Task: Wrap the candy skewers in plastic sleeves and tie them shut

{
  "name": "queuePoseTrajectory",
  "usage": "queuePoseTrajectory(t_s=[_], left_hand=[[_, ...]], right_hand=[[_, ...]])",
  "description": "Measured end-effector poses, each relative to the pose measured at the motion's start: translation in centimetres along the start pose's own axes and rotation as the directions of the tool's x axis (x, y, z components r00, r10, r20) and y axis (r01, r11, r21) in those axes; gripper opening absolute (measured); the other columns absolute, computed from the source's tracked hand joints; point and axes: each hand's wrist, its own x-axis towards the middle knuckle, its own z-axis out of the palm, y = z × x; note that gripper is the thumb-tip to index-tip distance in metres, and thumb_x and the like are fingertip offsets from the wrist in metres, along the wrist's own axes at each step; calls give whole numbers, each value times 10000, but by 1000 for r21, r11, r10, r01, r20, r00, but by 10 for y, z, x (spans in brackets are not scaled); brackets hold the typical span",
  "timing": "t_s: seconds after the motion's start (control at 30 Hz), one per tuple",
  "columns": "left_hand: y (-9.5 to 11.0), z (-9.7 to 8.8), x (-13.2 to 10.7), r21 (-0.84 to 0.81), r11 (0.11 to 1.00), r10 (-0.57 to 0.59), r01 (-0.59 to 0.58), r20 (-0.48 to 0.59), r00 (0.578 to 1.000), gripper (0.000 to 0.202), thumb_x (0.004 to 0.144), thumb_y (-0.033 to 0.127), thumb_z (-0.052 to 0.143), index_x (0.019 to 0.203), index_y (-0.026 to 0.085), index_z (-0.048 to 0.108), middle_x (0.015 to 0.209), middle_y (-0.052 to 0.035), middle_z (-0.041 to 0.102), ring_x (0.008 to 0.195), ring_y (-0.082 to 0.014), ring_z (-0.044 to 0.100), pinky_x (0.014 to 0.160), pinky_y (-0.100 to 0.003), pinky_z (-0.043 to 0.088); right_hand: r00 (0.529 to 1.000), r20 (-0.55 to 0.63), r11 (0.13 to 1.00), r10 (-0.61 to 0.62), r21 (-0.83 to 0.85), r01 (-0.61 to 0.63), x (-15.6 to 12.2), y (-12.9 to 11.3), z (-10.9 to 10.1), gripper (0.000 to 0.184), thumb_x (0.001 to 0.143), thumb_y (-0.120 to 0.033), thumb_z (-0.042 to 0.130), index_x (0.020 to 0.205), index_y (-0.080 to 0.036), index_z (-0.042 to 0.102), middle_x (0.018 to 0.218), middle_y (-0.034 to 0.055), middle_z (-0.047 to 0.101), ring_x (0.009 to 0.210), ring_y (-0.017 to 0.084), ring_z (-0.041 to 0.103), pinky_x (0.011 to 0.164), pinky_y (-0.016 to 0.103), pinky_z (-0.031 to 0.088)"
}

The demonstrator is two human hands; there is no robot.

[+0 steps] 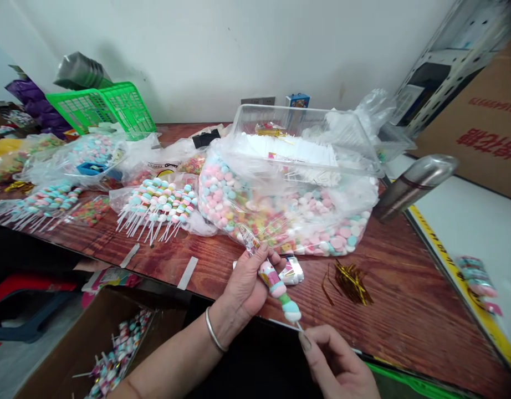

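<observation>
My left hand [248,285] is closed around a candy skewer [280,289] of pink, blue, green and white marshmallow pieces, part of it inside a clear patterned wrapper [250,240]. My right hand [336,363] pinches the skewer's thin stick at its lower end, near the table's front edge. Just behind the skewer lies a small shiny wrapper [292,271]. A bundle of gold twist ties [350,281] lies to the right of it on the wooden table [405,310].
A big clear bag of pastel candies [289,213] sits under a clear plastic tub [299,141]. Finished skewers [158,208] lie in bags at left. A green basket [103,108] stands behind. A cardboard box [110,346] of skewers sits below. A steel bottle [411,185] lies at right.
</observation>
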Motion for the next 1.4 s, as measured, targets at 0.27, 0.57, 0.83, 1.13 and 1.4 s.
queuePoseTrajectory(t_s=[0.27, 0.57, 0.83, 1.13, 1.4], left_hand=[[-5, -1, 1, 61, 998, -33, 32, 18, 999, 211, 747, 222, 755, 718, 108, 579, 654, 5, 562, 614, -83, 554, 684, -250, 539], [-22, 3, -9, 72, 997, -48, 38, 139, 989, 236, 750, 259, 756, 729, 133, 558, 643, 40, 528, 539, -46, 486, 636, -214, 488], [-23, -6, -11, 118, 981, -171, 152, 173, 970, 277, 738, 313, 761, 897, 136, 622, 765, -10, 621, 636, -106, 590, 685, -274, 516], [-18, -6, 3, 39, 994, -101, 98, 89, 991, 228, 723, 233, 779, 811, 133, 595, 625, 60, 504, 533, -42, 480, 631, -213, 493], [-37, -6, -9, 213, 976, -67, 46, 95, 993, 356, 693, 418, 784, 822, 146, 594, 549, 69, 477, 534, -68, 497, 670, -239, 460]], right_hand=[[928, -96, 892, -360, -327, 313, 0, -5, 4, 146, 839, -318, 607, 731, -223, 632, 644, -11, 583, 593, 134, 539, 603, 223, 417], [999, -46, 1000, -12, 20, 13, 9, -11, 16, 348, 855, -488, 573, 660, -201, 563, 559, -49, 393, 494, 88, 312, 446, 219, 250], [978, 127, 858, 165, 471, -206, 24, -4, 27, 379, 823, -531, 630, 733, -168, 568, 545, -68, 392, 452, 41, 228, 423, 201, 146], [990, 103, 959, 99, 255, -123, 22, -5, 24, 367, 859, -531, 566, 723, -191, 554, 533, -71, 382, 468, 74, 311, 449, 211, 241], [993, -49, 986, -112, -129, 105, 24, -9, 25, 328, 907, -478, 479, 879, -198, 648, 756, 12, 620, 714, 168, 564, 696, 256, 451]])
